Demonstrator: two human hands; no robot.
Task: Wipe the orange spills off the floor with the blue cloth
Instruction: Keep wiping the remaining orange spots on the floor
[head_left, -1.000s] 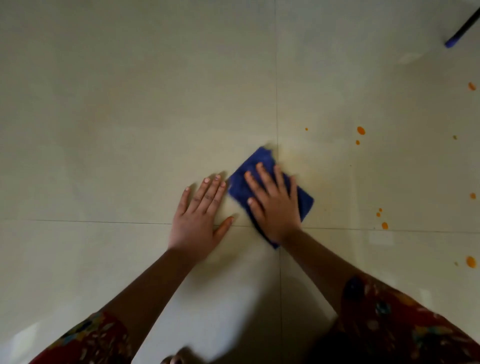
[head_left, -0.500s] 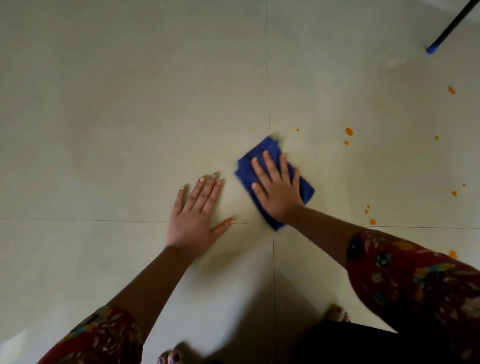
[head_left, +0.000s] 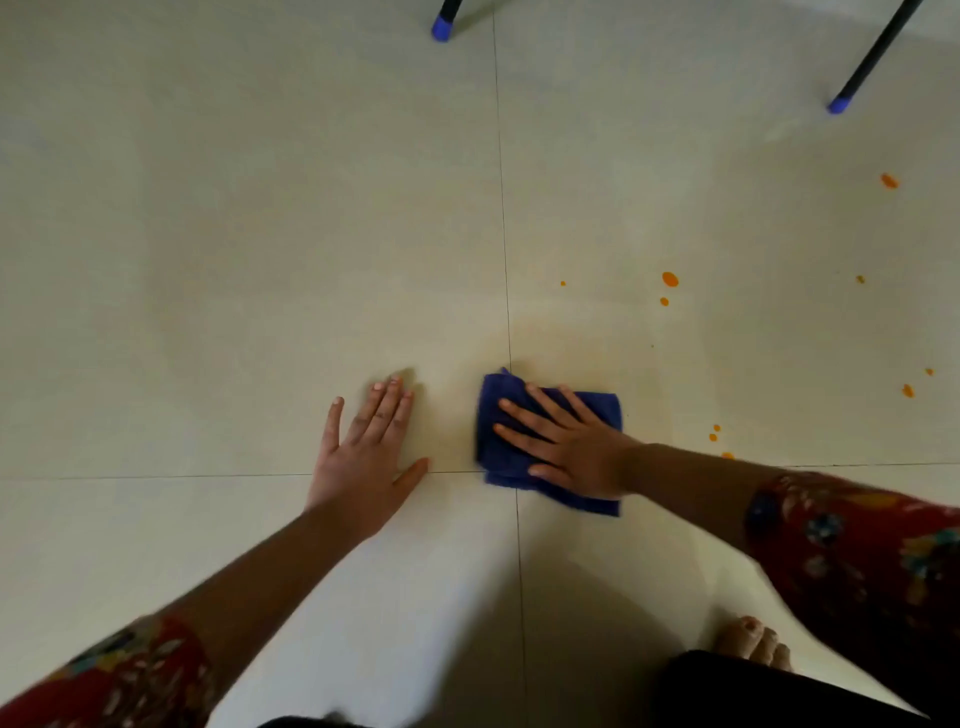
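Under our right hand (head_left: 571, 447) lies the folded dark blue cloth (head_left: 605, 410), on the pale tiled floor (head_left: 260, 260), close to where the tile joints cross. The fingers (head_left: 524, 414) are straight and spread over the cloth and grip nothing. We judge that they press flat so the whole fold rubs the tile. Our left hand (head_left: 363, 457), just beside, rests with straight fingers on the bare tile, probably to carry our weight. Beyond and to the right of the right fingers lie small orange spills (head_left: 670, 279), apart from the cloth and not yet wiped. We think the cloth must go there next.
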